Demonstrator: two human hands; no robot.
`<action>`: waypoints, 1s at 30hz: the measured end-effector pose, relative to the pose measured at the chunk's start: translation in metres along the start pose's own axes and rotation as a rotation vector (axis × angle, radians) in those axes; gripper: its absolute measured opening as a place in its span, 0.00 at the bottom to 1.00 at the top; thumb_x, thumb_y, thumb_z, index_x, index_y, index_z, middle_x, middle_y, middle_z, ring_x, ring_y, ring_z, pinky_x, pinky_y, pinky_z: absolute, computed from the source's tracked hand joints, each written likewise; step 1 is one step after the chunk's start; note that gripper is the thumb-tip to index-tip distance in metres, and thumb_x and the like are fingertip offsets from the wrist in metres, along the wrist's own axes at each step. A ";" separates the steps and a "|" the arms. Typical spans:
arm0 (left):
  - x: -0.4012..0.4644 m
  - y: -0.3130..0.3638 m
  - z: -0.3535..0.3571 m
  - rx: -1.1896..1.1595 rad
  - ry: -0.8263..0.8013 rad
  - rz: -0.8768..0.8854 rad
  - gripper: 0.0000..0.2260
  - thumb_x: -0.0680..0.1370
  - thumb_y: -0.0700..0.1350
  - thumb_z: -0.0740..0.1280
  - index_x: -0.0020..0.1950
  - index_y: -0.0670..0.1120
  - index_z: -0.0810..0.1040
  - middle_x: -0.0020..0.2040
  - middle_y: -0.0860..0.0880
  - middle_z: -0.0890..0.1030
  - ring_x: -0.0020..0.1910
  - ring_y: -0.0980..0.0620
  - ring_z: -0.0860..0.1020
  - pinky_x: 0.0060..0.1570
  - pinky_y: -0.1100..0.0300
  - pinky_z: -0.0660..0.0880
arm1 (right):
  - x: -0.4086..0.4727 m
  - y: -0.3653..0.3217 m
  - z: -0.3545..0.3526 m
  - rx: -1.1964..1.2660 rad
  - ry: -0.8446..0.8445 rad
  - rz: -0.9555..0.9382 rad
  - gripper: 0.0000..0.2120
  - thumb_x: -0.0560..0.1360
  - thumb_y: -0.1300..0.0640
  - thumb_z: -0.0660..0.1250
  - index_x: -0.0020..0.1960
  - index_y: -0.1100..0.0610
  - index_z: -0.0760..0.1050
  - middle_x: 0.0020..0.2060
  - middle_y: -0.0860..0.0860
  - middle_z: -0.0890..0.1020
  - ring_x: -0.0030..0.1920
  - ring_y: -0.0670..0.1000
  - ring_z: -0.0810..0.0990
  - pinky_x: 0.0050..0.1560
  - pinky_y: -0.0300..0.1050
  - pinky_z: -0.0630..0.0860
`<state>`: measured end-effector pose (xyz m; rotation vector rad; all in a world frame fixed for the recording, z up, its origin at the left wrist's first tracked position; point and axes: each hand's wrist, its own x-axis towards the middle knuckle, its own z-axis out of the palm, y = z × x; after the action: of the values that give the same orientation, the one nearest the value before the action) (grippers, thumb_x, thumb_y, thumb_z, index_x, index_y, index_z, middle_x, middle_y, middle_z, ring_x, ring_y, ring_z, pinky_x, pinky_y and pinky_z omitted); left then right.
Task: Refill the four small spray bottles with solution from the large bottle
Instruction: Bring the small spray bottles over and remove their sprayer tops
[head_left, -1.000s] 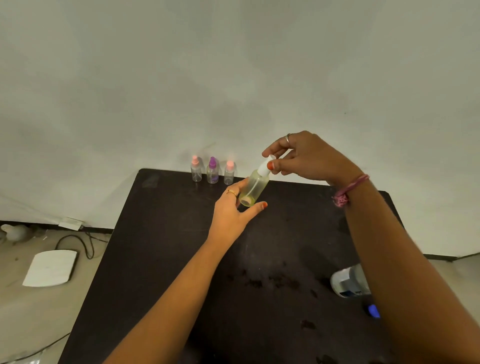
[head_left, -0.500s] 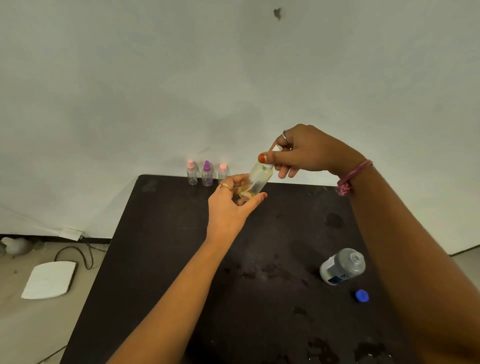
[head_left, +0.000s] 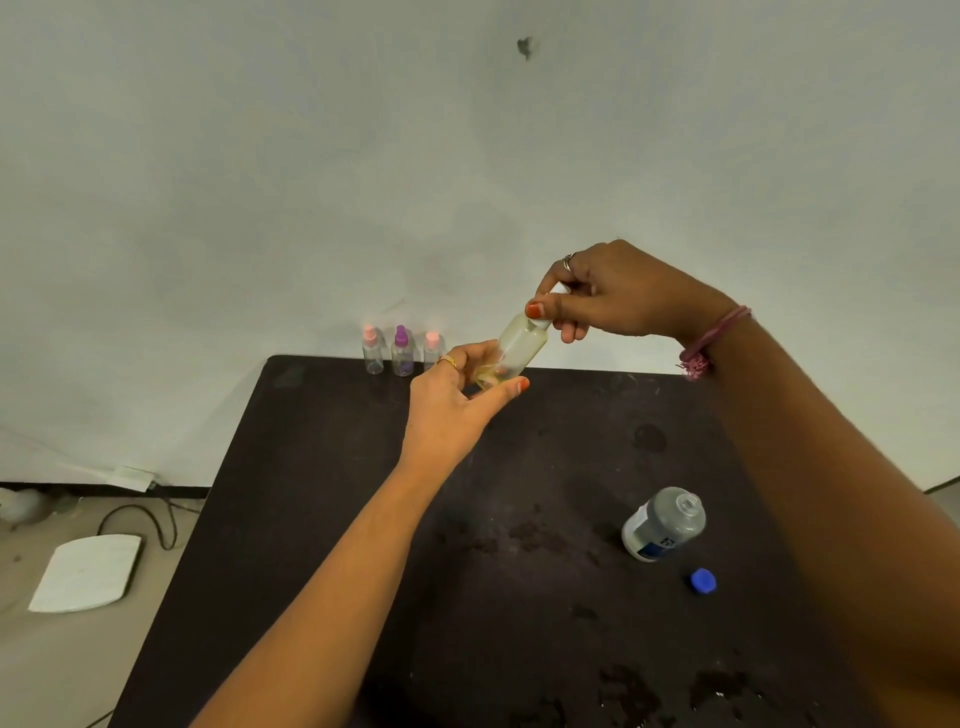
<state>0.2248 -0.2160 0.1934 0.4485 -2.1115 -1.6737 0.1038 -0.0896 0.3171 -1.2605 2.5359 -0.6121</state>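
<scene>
A small yellowish spray bottle (head_left: 514, 349) is held tilted above the far part of the black table (head_left: 322, 467). My left hand (head_left: 457, 400) grips its base. My right hand (head_left: 608, 293) pinches its white spray top (head_left: 551, 301). Three more small bottles stand in a row at the table's far edge: one with a pink cap (head_left: 371, 351), one with a purple cap (head_left: 401, 353) and another with a pink cap (head_left: 432, 349). The large clear bottle (head_left: 664, 525) stands uncapped at the right, with its blue cap (head_left: 703, 581) lying beside it.
Dark wet stains (head_left: 524, 535) spot the tabletop, more near the front edge. A pale wall rises right behind the table. On the floor at the left lie a white flat pad (head_left: 85, 574) and a black cable (head_left: 156, 519).
Both hands have lifted the spray bottle a little, and my right hand has shifted along its white top. The camera has tipped, bringing the large bottle and blue cap fully into view.
</scene>
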 end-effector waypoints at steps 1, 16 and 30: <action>-0.001 0.001 0.000 0.007 -0.005 -0.001 0.23 0.71 0.47 0.75 0.64 0.45 0.76 0.54 0.57 0.76 0.47 0.65 0.76 0.42 0.82 0.69 | 0.000 0.001 -0.001 0.000 -0.004 0.000 0.12 0.76 0.47 0.65 0.49 0.56 0.80 0.33 0.48 0.83 0.33 0.42 0.82 0.37 0.29 0.74; -0.011 0.014 0.018 0.199 0.200 0.107 0.22 0.69 0.51 0.76 0.59 0.44 0.76 0.55 0.50 0.79 0.50 0.57 0.77 0.47 0.74 0.73 | -0.015 0.002 -0.003 0.129 -0.017 -0.014 0.11 0.78 0.47 0.63 0.47 0.55 0.75 0.35 0.48 0.79 0.30 0.42 0.76 0.32 0.33 0.73; -0.027 0.036 0.021 -0.027 0.107 0.053 0.18 0.69 0.48 0.77 0.55 0.51 0.74 0.49 0.58 0.78 0.44 0.65 0.78 0.41 0.78 0.72 | -0.039 -0.002 0.000 0.211 0.109 -0.221 0.13 0.78 0.48 0.62 0.52 0.57 0.75 0.46 0.54 0.80 0.47 0.56 0.78 0.51 0.53 0.76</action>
<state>0.2378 -0.1765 0.2214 0.4586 -2.0046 -1.6102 0.1283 -0.0590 0.3193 -1.4753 2.3541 -0.9933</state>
